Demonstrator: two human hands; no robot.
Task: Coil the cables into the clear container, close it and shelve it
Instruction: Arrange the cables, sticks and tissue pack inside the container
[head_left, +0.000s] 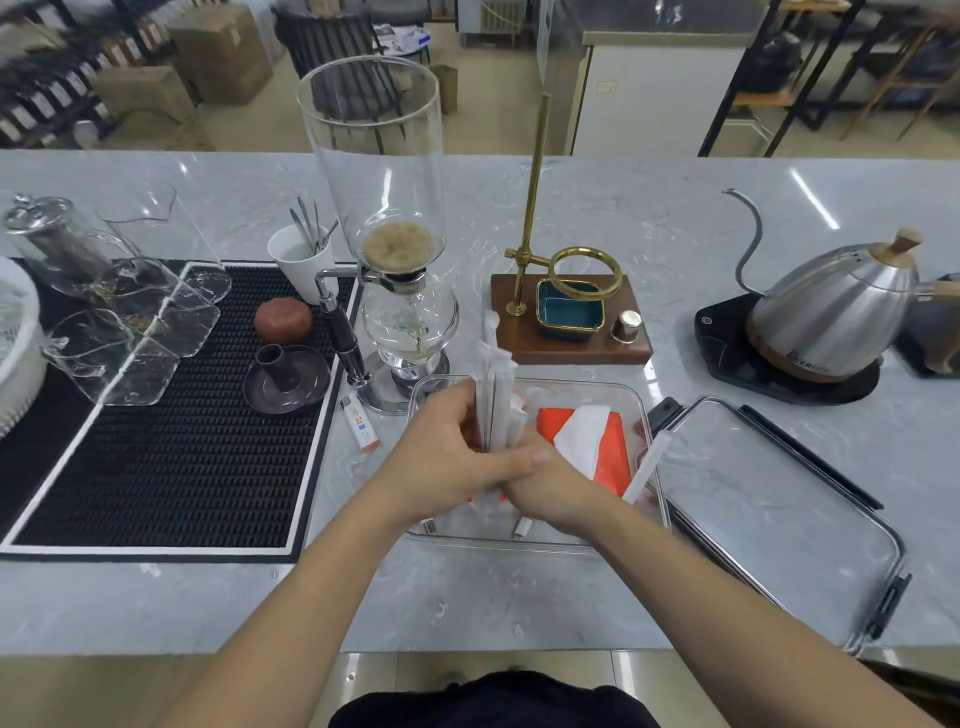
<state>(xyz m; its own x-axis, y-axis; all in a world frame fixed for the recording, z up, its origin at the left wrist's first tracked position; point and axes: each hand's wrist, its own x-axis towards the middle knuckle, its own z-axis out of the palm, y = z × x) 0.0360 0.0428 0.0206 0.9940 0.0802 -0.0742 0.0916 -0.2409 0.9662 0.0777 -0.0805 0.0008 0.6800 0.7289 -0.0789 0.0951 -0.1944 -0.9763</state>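
Our left fingers (470, 415) curl round a bundle of white cables (496, 384) that stands upright, and our left hand (457, 457) grips it over the container (647, 415). Our right hand (545, 483) meets the left at the foot of the bundle; its fingers are hidden, so we cannot tell whether they grip. Both hands sit just above the clear container, which holds red and white packets (587, 441) and one more white cable (647, 470) leaning on its right wall. Cable plugs (522, 529) show near its front wall. Its lid (779, 499) lies flat on the counter (571, 208) just to the right. A lighter (360, 423) lies to the left, a siphon (400, 291) behind.
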